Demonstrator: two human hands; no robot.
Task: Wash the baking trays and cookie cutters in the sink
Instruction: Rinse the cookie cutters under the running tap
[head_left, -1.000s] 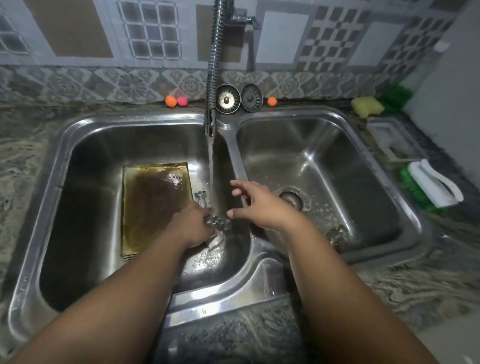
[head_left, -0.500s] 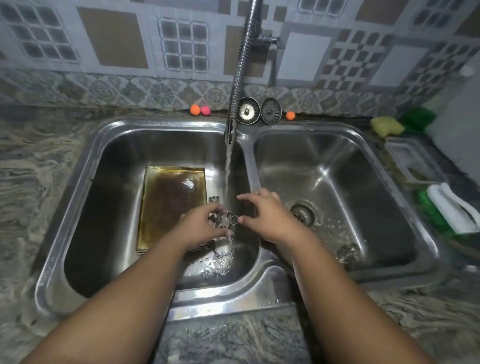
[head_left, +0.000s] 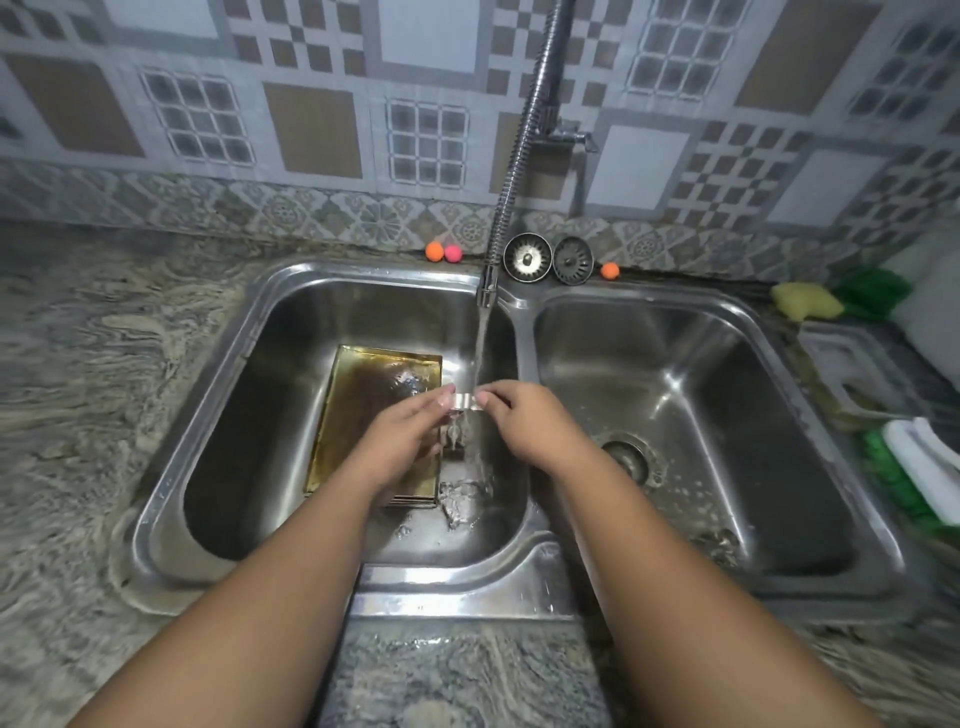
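Both hands, left hand (head_left: 402, 441) and right hand (head_left: 524, 421), pinch a cookie cutter (head_left: 464, 400) under running water. Baking tray (head_left: 363, 415) in the left basin looks unwashed, so most work remains.

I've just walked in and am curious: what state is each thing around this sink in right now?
Faucet: running into the left basin.
Cookie cutter: held under the stream.
Left hand: pinching the cutter.
Right hand: pinching the cutter.
Baking tray: flat in the left basin, browned, wet.
Sink strainers: out, leaning against the wall.
Right drain: uncovered.
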